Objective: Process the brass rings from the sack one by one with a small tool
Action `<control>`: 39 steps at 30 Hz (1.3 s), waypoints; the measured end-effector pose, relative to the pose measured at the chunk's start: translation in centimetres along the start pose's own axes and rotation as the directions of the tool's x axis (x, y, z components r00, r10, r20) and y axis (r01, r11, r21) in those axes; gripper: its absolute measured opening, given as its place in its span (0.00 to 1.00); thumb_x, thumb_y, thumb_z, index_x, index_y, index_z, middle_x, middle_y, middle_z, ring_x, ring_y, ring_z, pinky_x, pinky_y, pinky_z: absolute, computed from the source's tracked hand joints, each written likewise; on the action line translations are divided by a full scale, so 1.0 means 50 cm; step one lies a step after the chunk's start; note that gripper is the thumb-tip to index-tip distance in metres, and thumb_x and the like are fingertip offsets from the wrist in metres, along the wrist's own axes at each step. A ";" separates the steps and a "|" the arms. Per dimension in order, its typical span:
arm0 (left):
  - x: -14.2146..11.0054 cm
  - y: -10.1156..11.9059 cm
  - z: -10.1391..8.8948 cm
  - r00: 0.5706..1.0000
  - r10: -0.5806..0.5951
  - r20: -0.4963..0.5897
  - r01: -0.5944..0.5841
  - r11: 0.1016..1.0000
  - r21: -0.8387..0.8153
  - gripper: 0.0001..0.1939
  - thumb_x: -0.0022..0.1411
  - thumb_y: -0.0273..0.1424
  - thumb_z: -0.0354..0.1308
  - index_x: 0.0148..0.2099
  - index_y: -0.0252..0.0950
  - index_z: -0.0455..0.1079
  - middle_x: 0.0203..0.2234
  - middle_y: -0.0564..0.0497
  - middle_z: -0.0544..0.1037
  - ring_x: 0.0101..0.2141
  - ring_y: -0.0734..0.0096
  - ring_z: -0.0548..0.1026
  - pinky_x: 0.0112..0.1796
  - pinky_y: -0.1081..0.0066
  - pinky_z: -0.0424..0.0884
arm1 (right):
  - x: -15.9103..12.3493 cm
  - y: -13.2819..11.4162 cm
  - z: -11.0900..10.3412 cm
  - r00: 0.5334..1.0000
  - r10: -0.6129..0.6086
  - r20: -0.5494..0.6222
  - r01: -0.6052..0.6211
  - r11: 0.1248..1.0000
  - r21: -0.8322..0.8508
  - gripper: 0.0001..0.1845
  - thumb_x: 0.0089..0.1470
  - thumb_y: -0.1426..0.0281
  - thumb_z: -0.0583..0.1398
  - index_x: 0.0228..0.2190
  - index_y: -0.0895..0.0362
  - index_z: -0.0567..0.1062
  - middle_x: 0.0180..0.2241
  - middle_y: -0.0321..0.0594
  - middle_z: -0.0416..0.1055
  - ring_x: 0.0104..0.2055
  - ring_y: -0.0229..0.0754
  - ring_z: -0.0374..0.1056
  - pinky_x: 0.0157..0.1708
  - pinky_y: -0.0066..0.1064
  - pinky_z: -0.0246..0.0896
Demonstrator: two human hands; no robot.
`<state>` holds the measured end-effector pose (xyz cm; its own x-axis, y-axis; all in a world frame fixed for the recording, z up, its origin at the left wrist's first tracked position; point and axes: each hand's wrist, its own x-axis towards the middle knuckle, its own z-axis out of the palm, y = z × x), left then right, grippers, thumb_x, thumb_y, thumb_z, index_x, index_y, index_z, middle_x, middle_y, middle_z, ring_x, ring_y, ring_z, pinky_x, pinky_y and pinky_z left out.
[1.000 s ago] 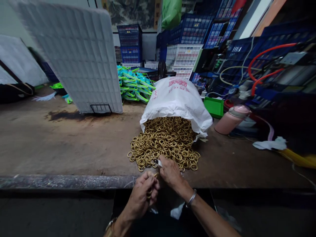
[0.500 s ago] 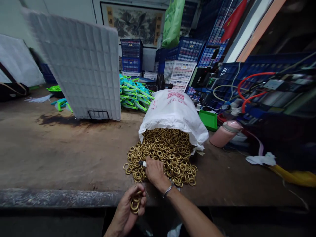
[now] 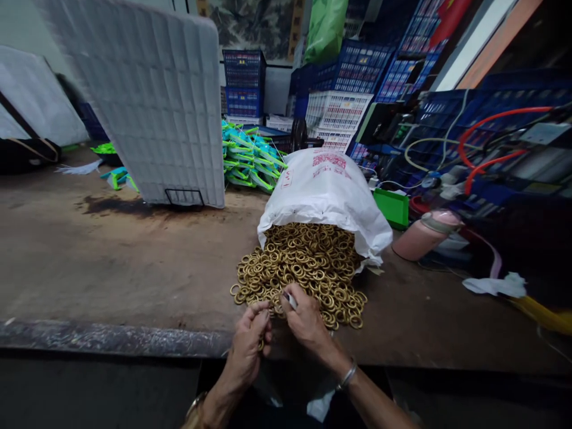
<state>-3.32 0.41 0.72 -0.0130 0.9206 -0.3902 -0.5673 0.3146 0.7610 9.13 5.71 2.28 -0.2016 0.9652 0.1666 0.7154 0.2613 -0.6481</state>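
Note:
A heap of brass rings (image 3: 304, 271) spills from a white sack (image 3: 328, 190) lying on its side on the brown worktable (image 3: 111, 262). At the table's near edge my left hand (image 3: 250, 345) is closed on a few brass rings, fingertips raised to the heap's front. My right hand (image 3: 306, 322) is closed round a small white-tipped tool (image 3: 289, 299), pressed against the near rings and almost touching my left hand. A metal bangle (image 3: 347, 375) sits on my right wrist.
A white gridded panel (image 3: 152, 101) leans upright at the back left. Green-and-blue plastic pieces (image 3: 248, 158) are piled behind it. A green box (image 3: 392, 207), a pink flask (image 3: 426, 232), hoses and blue crates (image 3: 243, 83) crowd the right and back. White cloth (image 3: 494, 285) lies at the right.
My left hand rose from below the table edge to the heap with its rings. My right hand drew back from the heap's left side to meet it. The view shifted slightly.

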 end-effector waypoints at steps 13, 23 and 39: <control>-0.021 -0.005 0.022 0.933 0.340 0.114 -0.357 0.848 0.392 0.08 0.50 0.34 0.58 0.26 0.34 0.71 0.21 0.53 0.71 0.25 0.73 0.67 0.28 0.76 0.63 | -0.055 0.003 -0.015 0.964 0.117 0.237 -0.215 0.870 0.445 0.15 0.52 0.58 0.50 0.22 0.56 0.62 0.17 0.28 0.56 0.21 0.32 0.54 0.22 0.23 0.51; -0.023 -0.024 0.018 0.989 -0.037 0.142 -0.011 0.947 0.321 0.15 0.54 0.42 0.54 0.28 0.35 0.60 0.15 0.60 0.61 0.13 0.84 0.56 0.14 0.81 0.50 | -0.073 0.005 -0.023 0.974 0.107 0.201 -0.173 0.922 0.347 0.11 0.50 0.64 0.52 0.22 0.58 0.66 0.20 0.30 0.61 0.25 0.33 0.56 0.26 0.23 0.51; -0.041 -0.019 0.032 0.991 -0.038 0.132 0.018 0.989 0.149 0.15 0.51 0.41 0.58 0.31 0.35 0.61 0.18 0.58 0.65 0.14 0.85 0.58 0.15 0.82 0.50 | -0.098 0.020 -0.019 0.978 0.028 0.207 -0.013 0.997 -0.070 0.08 0.48 0.77 0.50 0.28 0.56 0.68 0.24 0.35 0.69 0.26 0.35 0.62 0.25 0.24 0.46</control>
<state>-1.44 -1.39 1.65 0.1172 0.9306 -0.3468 -0.4388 0.3618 0.8225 11.47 1.25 1.50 -0.3161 0.9487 -0.0089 0.7628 0.2485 -0.5970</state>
